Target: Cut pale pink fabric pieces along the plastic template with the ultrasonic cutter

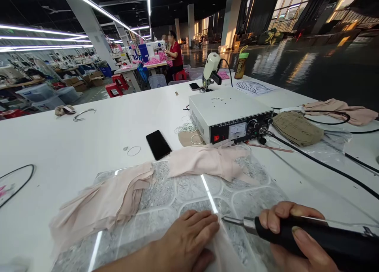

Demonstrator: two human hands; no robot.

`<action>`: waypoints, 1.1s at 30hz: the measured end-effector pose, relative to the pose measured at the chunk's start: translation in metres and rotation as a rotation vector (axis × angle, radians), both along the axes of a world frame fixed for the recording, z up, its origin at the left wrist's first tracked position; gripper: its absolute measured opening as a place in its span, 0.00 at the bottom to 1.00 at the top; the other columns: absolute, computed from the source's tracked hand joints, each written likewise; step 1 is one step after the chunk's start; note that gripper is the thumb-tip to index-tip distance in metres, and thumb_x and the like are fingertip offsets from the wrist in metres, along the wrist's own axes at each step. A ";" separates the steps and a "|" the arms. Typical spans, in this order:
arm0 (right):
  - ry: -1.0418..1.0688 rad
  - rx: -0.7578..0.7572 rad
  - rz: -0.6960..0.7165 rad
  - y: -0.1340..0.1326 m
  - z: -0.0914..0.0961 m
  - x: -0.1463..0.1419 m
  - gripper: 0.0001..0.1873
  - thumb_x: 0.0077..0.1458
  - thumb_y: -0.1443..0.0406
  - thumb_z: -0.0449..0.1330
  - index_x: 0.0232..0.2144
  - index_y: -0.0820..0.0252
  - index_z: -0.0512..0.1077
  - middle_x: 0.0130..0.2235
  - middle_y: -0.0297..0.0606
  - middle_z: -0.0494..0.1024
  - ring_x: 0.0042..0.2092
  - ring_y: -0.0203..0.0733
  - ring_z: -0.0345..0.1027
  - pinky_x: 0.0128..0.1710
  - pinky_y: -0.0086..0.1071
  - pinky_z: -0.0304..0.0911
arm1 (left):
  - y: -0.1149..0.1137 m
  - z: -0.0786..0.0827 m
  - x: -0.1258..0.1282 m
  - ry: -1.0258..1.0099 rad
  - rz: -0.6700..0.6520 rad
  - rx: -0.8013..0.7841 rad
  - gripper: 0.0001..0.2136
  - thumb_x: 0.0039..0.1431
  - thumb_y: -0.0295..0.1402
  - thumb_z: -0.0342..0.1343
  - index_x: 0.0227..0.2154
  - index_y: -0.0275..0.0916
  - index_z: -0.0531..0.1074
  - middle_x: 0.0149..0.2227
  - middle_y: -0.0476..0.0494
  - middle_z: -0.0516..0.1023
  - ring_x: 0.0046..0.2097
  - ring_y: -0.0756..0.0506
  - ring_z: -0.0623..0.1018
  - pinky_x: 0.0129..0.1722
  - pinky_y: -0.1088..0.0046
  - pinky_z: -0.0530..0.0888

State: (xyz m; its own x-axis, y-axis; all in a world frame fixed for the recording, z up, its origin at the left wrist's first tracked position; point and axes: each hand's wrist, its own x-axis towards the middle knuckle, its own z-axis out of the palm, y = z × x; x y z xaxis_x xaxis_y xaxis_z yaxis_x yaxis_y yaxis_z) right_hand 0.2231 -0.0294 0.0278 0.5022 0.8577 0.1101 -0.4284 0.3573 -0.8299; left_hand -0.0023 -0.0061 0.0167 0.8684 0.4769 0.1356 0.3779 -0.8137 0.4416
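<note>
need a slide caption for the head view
Left hand on pale fabric, right hand holding a black-handled tool alongside.

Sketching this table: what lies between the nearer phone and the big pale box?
In the head view, a brown patch and thin pale loops, some on it, lie between the phone and the box.

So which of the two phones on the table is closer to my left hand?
The phone just beyond the pale pink fabric, left of the control box; the other phone lies farther off, behind that box.
</note>
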 end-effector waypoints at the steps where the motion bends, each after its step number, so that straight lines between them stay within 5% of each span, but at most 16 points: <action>1: -0.002 0.018 0.005 0.001 -0.001 0.000 0.07 0.48 0.63 0.64 0.29 0.54 0.69 0.26 0.30 0.67 0.22 0.33 0.63 0.23 0.34 0.68 | 0.000 0.003 0.000 0.014 0.005 -0.018 0.22 0.65 0.31 0.52 0.59 0.34 0.55 0.59 0.33 0.69 0.60 0.37 0.70 0.56 0.57 0.70; 9: -0.009 0.102 0.062 0.008 -0.008 -0.009 0.05 0.52 0.64 0.62 0.33 0.53 0.70 0.30 0.31 0.68 0.24 0.34 0.65 0.27 0.35 0.66 | 0.000 0.013 0.003 0.147 0.032 -0.058 0.25 0.62 0.31 0.56 0.60 0.34 0.60 0.62 0.33 0.66 0.62 0.37 0.67 0.60 0.55 0.68; 33: 0.011 0.166 0.008 0.006 -0.014 -0.003 0.05 0.55 0.66 0.59 0.36 0.53 0.69 0.32 0.32 0.69 0.26 0.34 0.66 0.28 0.35 0.68 | 0.000 -0.003 0.008 0.052 0.007 0.248 0.17 0.70 0.39 0.49 0.54 0.34 0.67 0.56 0.31 0.72 0.58 0.37 0.72 0.52 0.58 0.74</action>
